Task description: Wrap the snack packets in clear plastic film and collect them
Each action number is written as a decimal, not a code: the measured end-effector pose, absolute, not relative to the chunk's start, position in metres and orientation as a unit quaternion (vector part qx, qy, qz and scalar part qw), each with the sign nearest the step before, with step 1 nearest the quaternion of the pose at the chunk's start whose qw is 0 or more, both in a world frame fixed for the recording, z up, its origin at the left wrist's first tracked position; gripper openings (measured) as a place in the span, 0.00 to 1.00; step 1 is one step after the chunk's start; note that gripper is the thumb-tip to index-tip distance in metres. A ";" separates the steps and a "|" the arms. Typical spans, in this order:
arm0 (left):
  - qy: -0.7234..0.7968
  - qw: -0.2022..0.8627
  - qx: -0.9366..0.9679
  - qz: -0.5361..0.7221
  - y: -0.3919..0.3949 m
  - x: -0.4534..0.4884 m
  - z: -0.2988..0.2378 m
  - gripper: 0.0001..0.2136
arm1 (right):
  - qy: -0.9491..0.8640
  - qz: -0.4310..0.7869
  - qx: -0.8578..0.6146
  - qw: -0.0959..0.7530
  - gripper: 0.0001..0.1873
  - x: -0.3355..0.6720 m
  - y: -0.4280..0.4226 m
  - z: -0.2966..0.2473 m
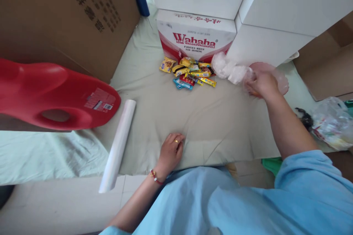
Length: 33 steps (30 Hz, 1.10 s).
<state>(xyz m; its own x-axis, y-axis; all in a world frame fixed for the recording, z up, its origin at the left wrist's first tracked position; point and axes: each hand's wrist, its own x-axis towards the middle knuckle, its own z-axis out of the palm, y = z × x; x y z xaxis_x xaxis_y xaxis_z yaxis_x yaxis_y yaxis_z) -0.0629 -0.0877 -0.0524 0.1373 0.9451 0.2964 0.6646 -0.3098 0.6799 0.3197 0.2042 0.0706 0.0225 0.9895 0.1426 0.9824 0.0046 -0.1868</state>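
My right hand [263,84] reaches out to the right and is closed on a pink translucent bowl [278,77] wrapped in clear plastic film [228,68], which trails off to the left of the bowl. My left hand [171,149] rests on the pale green cloth [209,117] near the front edge, fingers curled loosely and holding nothing; it wears a ring and a red bracelet. A pile of several small snack packets [190,71] lies just left of the film, in front of a red and white Wahaha box [195,36].
A white roll [118,145] lies on the cloth's front left, hanging over its edge. A red plastic stool [52,93] and a big cardboard box [68,18] stand at the left. White boxes [275,11] stand behind. A plastic bag [332,123] lies at the right.
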 end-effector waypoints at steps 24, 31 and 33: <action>0.492 0.711 0.314 0.392 -0.041 0.028 -0.007 0.21 | -0.751 0.453 -0.434 0.206 0.07 0.205 -0.069 -0.010; 0.467 0.715 0.157 0.496 -0.031 0.004 -0.007 0.17 | -0.718 0.528 -0.390 0.231 0.11 0.223 -0.062 0.016; 0.453 0.725 0.154 0.495 -0.032 -0.002 -0.004 0.18 | -0.609 0.535 -0.484 0.330 0.15 0.238 -0.050 0.015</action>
<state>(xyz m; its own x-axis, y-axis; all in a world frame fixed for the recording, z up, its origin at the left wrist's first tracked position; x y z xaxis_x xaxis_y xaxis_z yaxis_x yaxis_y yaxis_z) -0.0024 -0.0321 -0.0041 0.1002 0.8576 -0.5045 -0.5780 0.4629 0.6720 0.2383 -0.0504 0.0154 -0.3138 0.9422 -0.1171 0.2364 -0.0419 -0.9707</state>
